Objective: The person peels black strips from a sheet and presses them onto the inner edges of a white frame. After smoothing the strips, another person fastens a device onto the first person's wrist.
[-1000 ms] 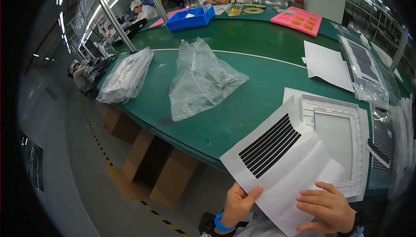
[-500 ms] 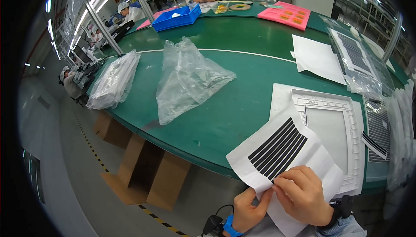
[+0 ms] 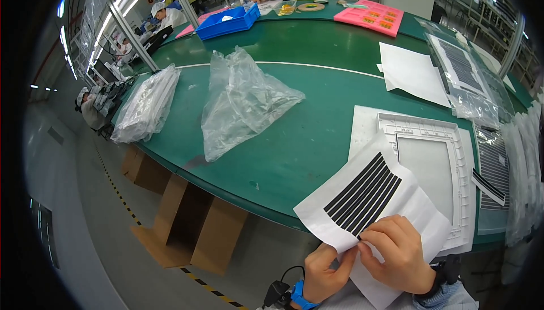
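Note:
A white backing sheet (image 3: 317, 202) bears several parallel black adhesive strips (image 3: 362, 194). My left hand (image 3: 327, 271) grips its lower edge, thumb pressed on the paper. With its fingertips pinched together, my right hand (image 3: 396, 256) works at the lower end of the strips; thumb and forefinger meet at one strip's end, and whether that end is lifted cannot be made out. Partly behind the sheet, a white rectangular plastic frame (image 3: 458, 165) lies on white paper on the green table.
A crumpled clear plastic bag (image 3: 243, 103) lies mid-table, with stacked bagged items (image 3: 148, 103) to its left. More strip sheets in clear bags (image 3: 462, 66) and a white sheet (image 3: 412, 72) are at right. A blue bin (image 3: 229, 24) and pink tray (image 3: 371, 16) stand farther off, near a seated co-worker.
My hands and the sheet keep nearly the same pose, the right fingertips still at the strip ends. The whole view has shifted very slightly.

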`<state>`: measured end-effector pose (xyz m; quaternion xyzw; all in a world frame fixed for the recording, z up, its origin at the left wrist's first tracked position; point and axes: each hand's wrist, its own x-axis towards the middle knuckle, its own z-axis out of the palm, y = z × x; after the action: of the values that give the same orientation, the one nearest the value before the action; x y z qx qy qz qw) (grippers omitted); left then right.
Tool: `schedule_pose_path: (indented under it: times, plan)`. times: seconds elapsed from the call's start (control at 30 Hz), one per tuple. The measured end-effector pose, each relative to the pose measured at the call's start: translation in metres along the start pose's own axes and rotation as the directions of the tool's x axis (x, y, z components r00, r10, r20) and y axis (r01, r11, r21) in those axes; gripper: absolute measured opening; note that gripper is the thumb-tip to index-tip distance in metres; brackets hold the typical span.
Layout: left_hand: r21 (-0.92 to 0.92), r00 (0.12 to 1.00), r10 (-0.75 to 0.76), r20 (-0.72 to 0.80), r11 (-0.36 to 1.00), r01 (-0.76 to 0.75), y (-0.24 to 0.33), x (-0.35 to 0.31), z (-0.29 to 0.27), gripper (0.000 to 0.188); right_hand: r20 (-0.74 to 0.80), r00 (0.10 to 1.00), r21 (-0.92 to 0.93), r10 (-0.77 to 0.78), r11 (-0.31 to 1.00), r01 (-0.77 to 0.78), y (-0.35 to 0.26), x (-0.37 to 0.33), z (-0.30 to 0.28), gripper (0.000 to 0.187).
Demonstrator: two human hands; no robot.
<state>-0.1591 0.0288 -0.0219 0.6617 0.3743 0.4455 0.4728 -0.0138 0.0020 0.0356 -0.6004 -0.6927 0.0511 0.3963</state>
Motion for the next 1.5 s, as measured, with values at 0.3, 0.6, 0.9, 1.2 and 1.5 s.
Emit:
schedule_pose_path:
  times: [0.3,0.6,0.9,1.2,1.5]
  plan:
    - [-0.103,0.995,-0.07,0.073,0.992,0.077,0.002,0.003,-0.005,0.025,-0.002,0.997,0.103,0.08,0.991,-0.08,0.004,-0.003,0.001,0.018]
    - [-0.009,0.999,-0.005,0.035,1.0,0.005,0.0,0.003,-0.001,0.026,0.0,0.985,0.209,0.171,0.963,-0.168,0.005,-0.009,0.008,0.016]
    - [-0.044,0.997,-0.07,0.046,0.996,0.072,-0.001,0.004,-0.002,0.023,0.009,0.969,0.307,0.248,0.921,-0.238,0.013,-0.008,0.008,0.013]
    - [-0.421,0.958,-0.248,0.141,0.861,0.285,-0.003,0.012,-0.01,0.024,0.036,0.948,0.401,0.318,0.864,-0.305,0.013,-0.005,0.014,0.011]
    - [-0.248,0.955,-0.248,0.163,0.927,0.283,0.0,0.029,-0.021,0.011,0.068,0.916,0.493,0.394,0.785,-0.375,0.011,-0.006,0.02,0.01]
